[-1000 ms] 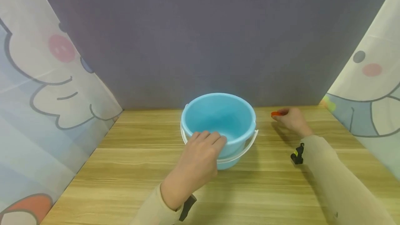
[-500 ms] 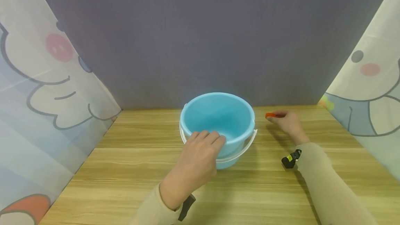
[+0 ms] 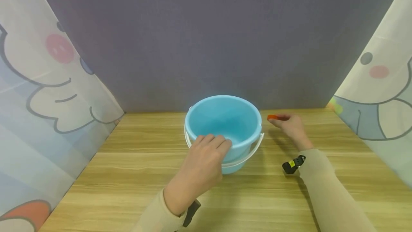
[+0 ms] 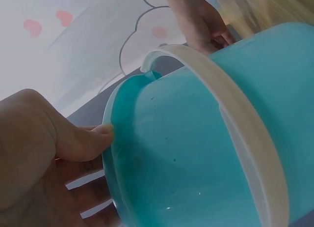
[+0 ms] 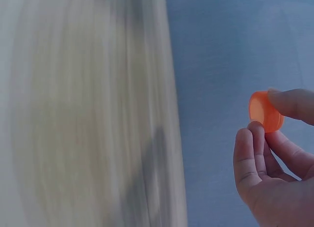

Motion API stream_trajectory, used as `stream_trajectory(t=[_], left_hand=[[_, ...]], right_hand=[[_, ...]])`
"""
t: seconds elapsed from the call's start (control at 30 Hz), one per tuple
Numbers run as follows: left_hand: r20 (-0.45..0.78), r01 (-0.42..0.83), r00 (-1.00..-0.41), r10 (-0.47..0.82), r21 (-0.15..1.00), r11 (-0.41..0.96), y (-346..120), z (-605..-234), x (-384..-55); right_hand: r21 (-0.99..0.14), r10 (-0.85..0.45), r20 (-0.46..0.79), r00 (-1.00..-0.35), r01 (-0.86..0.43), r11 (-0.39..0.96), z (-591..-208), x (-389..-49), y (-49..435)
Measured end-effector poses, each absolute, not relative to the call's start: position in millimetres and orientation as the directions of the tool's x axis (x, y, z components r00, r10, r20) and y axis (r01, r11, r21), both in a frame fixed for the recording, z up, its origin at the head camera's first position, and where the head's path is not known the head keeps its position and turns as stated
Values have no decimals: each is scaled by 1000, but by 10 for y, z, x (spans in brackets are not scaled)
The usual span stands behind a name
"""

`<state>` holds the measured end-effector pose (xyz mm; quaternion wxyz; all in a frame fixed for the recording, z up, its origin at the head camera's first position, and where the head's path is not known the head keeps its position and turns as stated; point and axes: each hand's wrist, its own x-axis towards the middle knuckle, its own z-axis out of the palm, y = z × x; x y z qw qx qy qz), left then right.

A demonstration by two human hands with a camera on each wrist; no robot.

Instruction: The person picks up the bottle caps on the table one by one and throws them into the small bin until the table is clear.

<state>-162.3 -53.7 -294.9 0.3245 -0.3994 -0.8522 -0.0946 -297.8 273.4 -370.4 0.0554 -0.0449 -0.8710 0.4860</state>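
Observation:
A light blue bucket [image 3: 236,153] stands upright on the wooden table, its white handle [image 3: 254,152] hanging down at the front. My left hand [image 3: 206,160] grips the near rim, fingers over the edge and inside; the left wrist view shows the thumb on the outer side of the rim [image 4: 112,158]. To the right of the bucket, my right hand [image 3: 291,126] pinches a small orange bottle cap [image 3: 273,117]. In the right wrist view the cap [image 5: 265,111] sits between thumb and fingertips, its hollow side partly showing.
A grey panel [image 3: 219,38] rises directly behind the table [image 3: 145,174]. Cartoon-printed cloths hang at the left [image 3: 58,92] and right [image 3: 376,92]. A small black wrist camera [image 3: 293,164] is strapped to the right sleeve.
My right hand has moved left toward the bucket with the orange bottle cap pinched in it. My left hand stays on the rim, and the bucket holds its place.

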Motion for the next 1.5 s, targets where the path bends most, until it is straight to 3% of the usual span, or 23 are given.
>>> stream_trajectory(t=[0.5, 0.97, 1.5], left_hand=[[633, 749, -471, 614, -81, 658, -562, -2945, -1614], [628, 739, -473, 618, -98, 666, -553, -2941, -1607], [624, 738, -479, 618, -94, 668, -538, -2931, -1585]], right_hand=[[-930, 174, -4, -985, 68, 362, -3552, -2880, 2510], [-937, 140, 16, -990, 34, 347, -3571, -2873, 2389], [-918, 133, 188, -973, -126, 377, -3291, -2723, 2284]])
